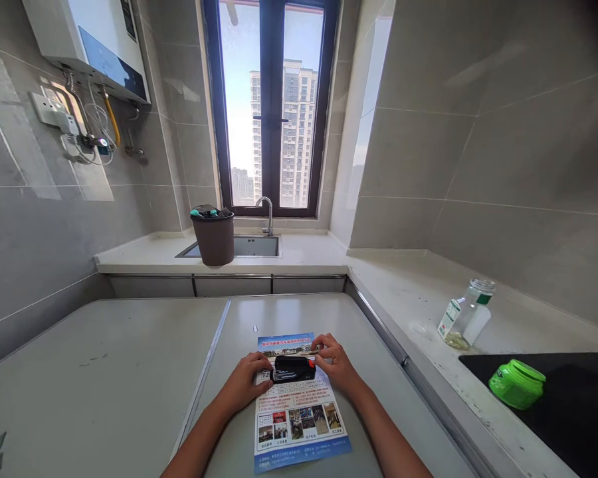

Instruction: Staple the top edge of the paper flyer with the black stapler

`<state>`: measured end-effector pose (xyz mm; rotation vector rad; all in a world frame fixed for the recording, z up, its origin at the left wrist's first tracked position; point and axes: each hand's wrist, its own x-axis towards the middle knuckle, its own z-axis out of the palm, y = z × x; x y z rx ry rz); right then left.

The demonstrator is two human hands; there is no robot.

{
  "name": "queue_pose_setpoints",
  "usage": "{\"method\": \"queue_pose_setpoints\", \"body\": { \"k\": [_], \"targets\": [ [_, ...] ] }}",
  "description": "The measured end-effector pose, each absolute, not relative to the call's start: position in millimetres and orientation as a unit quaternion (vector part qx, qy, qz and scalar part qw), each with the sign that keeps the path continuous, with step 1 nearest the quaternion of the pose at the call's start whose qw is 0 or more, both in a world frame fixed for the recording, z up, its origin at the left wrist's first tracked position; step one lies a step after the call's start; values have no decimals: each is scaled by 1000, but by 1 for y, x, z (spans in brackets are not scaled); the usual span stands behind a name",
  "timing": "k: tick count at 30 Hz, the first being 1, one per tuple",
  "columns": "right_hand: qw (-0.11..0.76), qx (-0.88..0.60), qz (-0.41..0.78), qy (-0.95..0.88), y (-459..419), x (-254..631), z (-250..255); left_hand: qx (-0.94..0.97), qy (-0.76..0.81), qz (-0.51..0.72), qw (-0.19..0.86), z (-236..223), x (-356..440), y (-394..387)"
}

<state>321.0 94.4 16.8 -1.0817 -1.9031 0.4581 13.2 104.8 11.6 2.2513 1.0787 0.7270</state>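
A black stapler [293,370] with a red tip at its right end lies across a printed flyer [303,455] on the pale tabletop. The fingers and thumb of my left hand [246,380] close on the stapler's left end. At the red tip, the curled fingers of my right hand [336,364] grip the other end. Coloured text and small photos cover the flyer, whose upper part is partly hidden by the stapler and my fingers.
A seam splits the light table [119,372]. On the right counter [389,272] stand a clear glass jar [466,315] and a green jar [517,384] lying on a black panel [578,411]. A brown bin [213,240] is in front of the sink [259,247].
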Motion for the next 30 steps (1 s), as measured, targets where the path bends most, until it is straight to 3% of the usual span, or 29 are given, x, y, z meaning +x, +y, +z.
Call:
{"method": "queue_pose_setpoints", "body": {
  "k": [5,11,17,21,24,30],
  "targets": [
    [419,-442,187,-771,97,322,14,818,423,273,280,11,14,104],
    [454,-434,169,-760,97,312,15,817,407,293,282,9,12,107],
    [387,-422,185,-798,90,291,13,820,374,322,289,9,11,110],
    [423,-385,200,-796,87,285,15,781,387,389,298,10,13,110],
    [451,-371,200,-787,84,282,18,712,387,451,374,6,21,110],
    [448,-327,74,-829,83,277,17,466,316,502,657,-8,35,110]
  ]
}}
